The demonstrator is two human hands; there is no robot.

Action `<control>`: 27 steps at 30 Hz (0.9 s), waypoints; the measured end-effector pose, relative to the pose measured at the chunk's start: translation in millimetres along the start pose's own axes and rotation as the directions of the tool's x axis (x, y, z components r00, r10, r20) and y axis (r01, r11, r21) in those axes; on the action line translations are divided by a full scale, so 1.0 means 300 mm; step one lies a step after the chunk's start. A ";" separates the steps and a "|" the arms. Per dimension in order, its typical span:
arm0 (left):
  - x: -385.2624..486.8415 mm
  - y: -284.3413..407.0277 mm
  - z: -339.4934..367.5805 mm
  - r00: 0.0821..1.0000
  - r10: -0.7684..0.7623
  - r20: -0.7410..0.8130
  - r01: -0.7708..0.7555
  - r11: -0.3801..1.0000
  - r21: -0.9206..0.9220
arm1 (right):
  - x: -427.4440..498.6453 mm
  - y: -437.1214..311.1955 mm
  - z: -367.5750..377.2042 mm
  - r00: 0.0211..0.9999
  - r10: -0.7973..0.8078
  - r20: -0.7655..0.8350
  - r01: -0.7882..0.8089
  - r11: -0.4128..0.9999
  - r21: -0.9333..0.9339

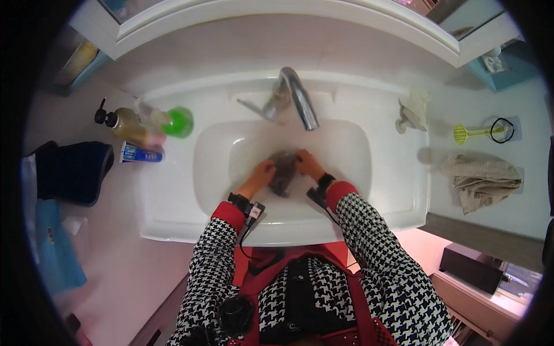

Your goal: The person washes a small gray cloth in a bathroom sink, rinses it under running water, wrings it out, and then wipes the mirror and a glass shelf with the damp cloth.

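A dark grey-brown wet cloth point(283, 173) lies bunched in the basin of a white washbasin point(212, 160). My left hand point(259, 175) grips its left edge, and my right hand point(308, 163) has hold of its upper right edge. Above the basin curves a chrome faucet point(298, 97), its spout pointing down just beyond the cloth; its lever sticks out to the left. Whether water runs is not plain. Both wrists wear black bands with cables.
Pump bottles point(127, 123), a green container point(178, 122) and a blue tube point(142, 153) stand or lie at the left rim. A pale cloth point(415, 110) sits at the right rim. A beige towel point(484, 179) and yellow-green brush point(471, 132) hang on the right wall, dark blue cloth point(73, 173) on the left.
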State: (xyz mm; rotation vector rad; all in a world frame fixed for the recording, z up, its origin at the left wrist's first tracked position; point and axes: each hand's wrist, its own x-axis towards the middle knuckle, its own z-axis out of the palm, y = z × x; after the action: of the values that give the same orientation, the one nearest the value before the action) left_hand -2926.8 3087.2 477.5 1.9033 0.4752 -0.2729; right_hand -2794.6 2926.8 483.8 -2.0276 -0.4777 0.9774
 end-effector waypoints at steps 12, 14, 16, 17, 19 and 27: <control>-0.076 0.313 -0.137 0.960 0.232 0.154 -0.252 0.960 0.124 | -0.187 -0.279 -0.223 0.810 -0.544 0.217 0.582 0.708 -0.400; -0.090 0.329 -0.147 0.938 0.302 0.169 -0.328 0.931 0.160 | -0.200 -0.273 -0.253 0.846 -0.471 0.248 0.529 0.692 -0.492; -0.102 0.344 -0.175 0.945 0.296 0.141 -0.322 0.920 0.223 | -0.210 -0.282 -0.270 0.881 -0.424 0.211 0.470 0.727 -0.500; -0.108 0.355 -0.194 0.949 0.291 0.122 -0.314 0.910 0.271 | -0.214 -0.295 -0.280 0.931 -0.328 0.159 0.360 0.751 -0.553; -0.119 0.378 -0.234 0.960 0.270 0.075 -0.279 0.892 0.354 | -0.224 -0.316 -0.307 0.902 -0.389 0.189 0.432 0.824 -0.366; 0.035 0.344 -0.032 0.909 0.333 0.250 -0.416 0.762 0.496 | -0.157 -0.154 -0.462 0.898 -0.390 0.202 0.439 0.812 -0.385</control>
State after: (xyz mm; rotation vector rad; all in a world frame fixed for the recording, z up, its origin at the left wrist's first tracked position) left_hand -2871.4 3065.3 562.8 2.4581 -0.1204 -0.2974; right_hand -2715.5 2854.4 593.8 -2.1070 -1.2348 0.7592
